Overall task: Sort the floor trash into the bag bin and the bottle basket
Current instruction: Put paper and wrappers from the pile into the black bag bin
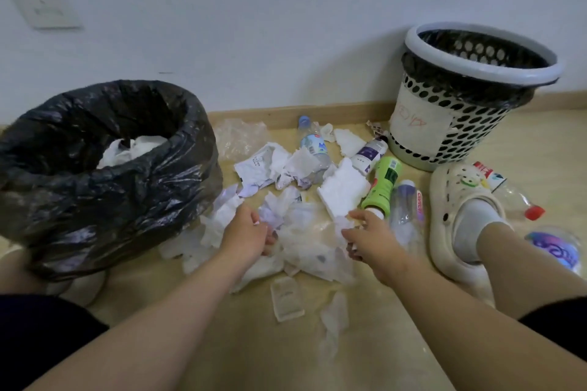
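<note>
Barely possible to see the fingertips of the left hand, sunk curled into the crumpled paper heap at mid-floor; likewise with the right hand, fingers hooked round the heap's right side. Partly under paper, a blue-capped bottle toward the floor's far edge. Cut off behind a leg at the right edge, something purple-swirled. Unreadable, the red scrawl on the bottle basket, at the far edge by the wall; near it, a green bottle. At the left edge, the bag bin, black-lined, white paper inside. Tan floor, pale wall, blurred wall socket.
</note>
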### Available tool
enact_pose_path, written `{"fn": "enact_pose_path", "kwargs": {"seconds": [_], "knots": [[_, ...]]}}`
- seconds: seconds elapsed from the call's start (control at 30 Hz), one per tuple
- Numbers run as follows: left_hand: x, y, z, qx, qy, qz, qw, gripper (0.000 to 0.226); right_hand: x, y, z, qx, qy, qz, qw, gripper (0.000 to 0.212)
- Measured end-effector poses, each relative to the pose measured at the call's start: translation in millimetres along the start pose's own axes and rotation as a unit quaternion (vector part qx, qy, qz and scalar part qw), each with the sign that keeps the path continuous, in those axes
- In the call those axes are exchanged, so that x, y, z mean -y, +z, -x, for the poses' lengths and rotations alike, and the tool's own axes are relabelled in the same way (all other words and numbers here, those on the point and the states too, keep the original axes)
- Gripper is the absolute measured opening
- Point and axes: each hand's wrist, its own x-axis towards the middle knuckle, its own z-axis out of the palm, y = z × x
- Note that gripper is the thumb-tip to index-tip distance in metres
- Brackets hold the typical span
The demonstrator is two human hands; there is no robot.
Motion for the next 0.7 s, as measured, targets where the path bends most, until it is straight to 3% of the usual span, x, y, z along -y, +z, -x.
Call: {"fn": "enact_pose_path", "kwargs": {"seconds": [0.1,0.17,0.3,0.37,0.57,0.7], "knots": [[1.0,3.6,4.6,-0.003,0.032,-0.024,0.999,0.029,2.8,0.7,1.7,0.006,0.020,0.001,1.000,0.029],[2.7,0.7,-1.1,-0.033,0.054,-0.114,0.991,0.023,2.2,1.6,0.2,-0.015,0.031,0.028,0.999,0.019],[9.3,-10.3,-10.0,-0.073,0.074,-0.282,0.954,0.003,-0.8,6.1,-13.8,-0.100,0.051,0.030,0.993,0.027],[14.3,-12.4,-15.3,-0.066,0.070,-0.335,0.937,0.013,2.9,12.6,-18.4,-0.118,0.027,0.023,0.992,0.025],[17.9,-7.7,-47.3,-0.056,0.064,-0.414,0.907,0.053,17.5,47.9,-34.1,-0.052,-0.076,0.150,0.984,0.034],[19.8,-9.8,-61.5,-0.032,0.060,-0.417,0.906,0.033,19.7,65.4,-40.1,-0.028,-0.107,0.146,0.983,0.025]]}}
